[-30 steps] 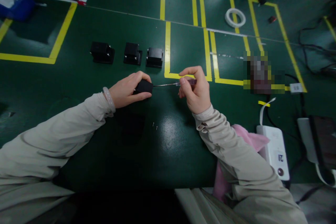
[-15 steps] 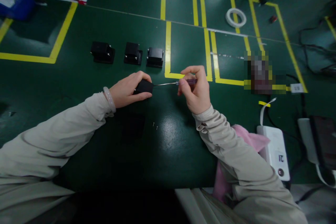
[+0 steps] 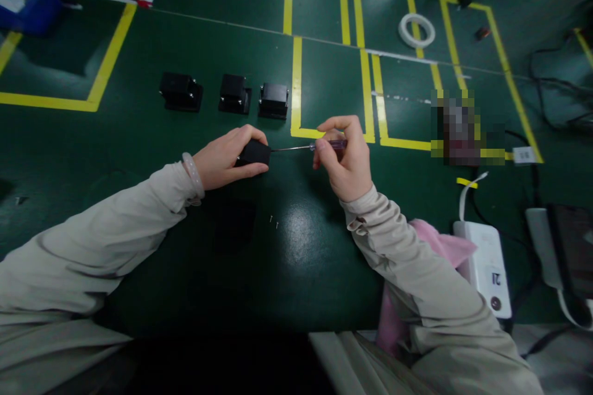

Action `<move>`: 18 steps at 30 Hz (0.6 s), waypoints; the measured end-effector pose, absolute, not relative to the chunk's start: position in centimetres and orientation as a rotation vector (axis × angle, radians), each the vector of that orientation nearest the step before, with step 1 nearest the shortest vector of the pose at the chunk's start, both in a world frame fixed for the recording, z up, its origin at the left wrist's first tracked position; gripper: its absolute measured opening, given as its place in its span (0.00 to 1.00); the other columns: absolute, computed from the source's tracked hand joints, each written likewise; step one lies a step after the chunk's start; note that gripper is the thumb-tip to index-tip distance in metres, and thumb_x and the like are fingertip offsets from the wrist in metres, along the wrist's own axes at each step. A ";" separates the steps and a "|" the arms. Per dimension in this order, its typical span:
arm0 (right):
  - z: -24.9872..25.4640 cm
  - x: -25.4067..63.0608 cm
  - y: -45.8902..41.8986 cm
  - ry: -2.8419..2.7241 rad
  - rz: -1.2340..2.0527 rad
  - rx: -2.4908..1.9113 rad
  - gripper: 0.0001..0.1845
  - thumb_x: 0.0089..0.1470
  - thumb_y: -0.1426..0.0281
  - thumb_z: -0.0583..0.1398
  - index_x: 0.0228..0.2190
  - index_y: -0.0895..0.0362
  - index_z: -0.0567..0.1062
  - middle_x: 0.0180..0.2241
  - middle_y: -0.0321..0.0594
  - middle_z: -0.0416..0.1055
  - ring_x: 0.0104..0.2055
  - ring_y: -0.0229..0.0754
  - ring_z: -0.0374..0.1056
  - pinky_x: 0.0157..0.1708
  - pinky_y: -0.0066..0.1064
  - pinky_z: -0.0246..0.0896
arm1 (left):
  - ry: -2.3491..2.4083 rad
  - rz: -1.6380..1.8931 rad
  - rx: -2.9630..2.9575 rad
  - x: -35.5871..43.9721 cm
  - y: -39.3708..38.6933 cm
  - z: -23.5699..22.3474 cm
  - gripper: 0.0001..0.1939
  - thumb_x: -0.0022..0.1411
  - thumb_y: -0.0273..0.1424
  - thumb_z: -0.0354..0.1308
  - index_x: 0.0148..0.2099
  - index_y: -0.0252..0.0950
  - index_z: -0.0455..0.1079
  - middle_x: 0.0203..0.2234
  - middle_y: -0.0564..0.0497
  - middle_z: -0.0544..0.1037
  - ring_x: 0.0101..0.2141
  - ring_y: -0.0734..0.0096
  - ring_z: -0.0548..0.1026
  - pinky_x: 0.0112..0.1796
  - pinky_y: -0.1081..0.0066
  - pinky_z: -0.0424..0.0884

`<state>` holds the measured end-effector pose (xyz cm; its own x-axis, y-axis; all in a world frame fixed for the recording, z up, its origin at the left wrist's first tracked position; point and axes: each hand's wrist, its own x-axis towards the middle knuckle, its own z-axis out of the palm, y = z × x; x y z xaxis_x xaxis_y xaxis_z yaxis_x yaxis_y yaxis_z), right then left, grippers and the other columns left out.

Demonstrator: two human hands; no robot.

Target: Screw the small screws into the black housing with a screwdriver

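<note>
Person's left hand [image 3: 220, 159] clamped on black block [image 3: 254, 153], right hand [image 3: 349, 170] gripping screwdriver [image 3: 338, 144]; tip at block's end, screws [image 3: 277, 224] nearby.

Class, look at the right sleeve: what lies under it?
Pink cloth shows on either side of the right sleeve. Its middle is covered, so anything else under there cannot be seen.

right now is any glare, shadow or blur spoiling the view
Head view: pale glare on the green table, just right of the two small screws; head view: dim light leaves the black block in the left hand short on detail; head view: a mosaic patch hides whatever lies under it.
</note>
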<state>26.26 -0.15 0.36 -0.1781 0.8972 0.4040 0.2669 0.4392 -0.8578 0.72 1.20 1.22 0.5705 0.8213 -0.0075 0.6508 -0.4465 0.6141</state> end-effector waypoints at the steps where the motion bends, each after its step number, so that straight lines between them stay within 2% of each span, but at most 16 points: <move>1: 0.4 26.3 -0.1 -1.689 0.794 -1.016 0.17 0.63 0.52 0.58 0.40 0.52 0.65 0.23 0.27 0.66 0.21 0.32 0.64 0.24 0.31 0.62 | 1.167 0.391 2.241 0.7 1.3 1.2 0.22 0.64 0.46 0.55 0.54 0.37 0.65 0.48 0.45 0.73 0.46 0.59 0.73 0.48 0.59 0.70; 5: 0.5 26.3 0.0 -1.686 0.769 -1.017 0.15 0.64 0.55 0.59 0.33 0.53 0.66 0.22 0.27 0.65 0.20 0.30 0.64 0.23 0.28 0.60 | 1.152 0.376 2.244 0.7 1.3 1.2 0.22 0.65 0.45 0.56 0.54 0.37 0.64 0.48 0.44 0.73 0.46 0.59 0.74 0.48 0.59 0.70; 8: 0.4 26.4 0.0 -1.702 0.774 -1.018 0.14 0.64 0.55 0.58 0.35 0.52 0.65 0.21 0.26 0.65 0.20 0.31 0.63 0.24 0.29 0.62 | 1.176 0.395 2.231 0.7 1.2 1.3 0.21 0.65 0.45 0.56 0.54 0.37 0.64 0.49 0.44 0.73 0.47 0.59 0.74 0.50 0.58 0.70; 14: 0.2 26.5 0.0 -1.736 0.713 -1.043 0.15 0.62 0.54 0.59 0.39 0.52 0.66 0.31 0.33 0.69 0.33 0.36 0.71 0.31 0.34 0.67 | 1.170 0.395 2.238 0.8 1.0 1.4 0.22 0.65 0.45 0.55 0.54 0.37 0.64 0.49 0.44 0.73 0.46 0.59 0.74 0.49 0.60 0.70; 18: 0.6 26.3 -0.1 -1.702 0.760 -1.011 0.13 0.63 0.58 0.59 0.34 0.53 0.66 0.24 0.28 0.67 0.23 0.31 0.66 0.26 0.29 0.63 | 1.153 0.421 2.245 0.7 1.1 1.2 0.21 0.66 0.45 0.55 0.54 0.36 0.65 0.48 0.44 0.73 0.46 0.60 0.74 0.47 0.60 0.70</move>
<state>26.35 -0.05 0.56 -0.1765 0.8882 0.4242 0.2766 0.4584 -0.8446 0.72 1.11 1.23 0.5776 0.8162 0.0171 0.6351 -0.4624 0.6187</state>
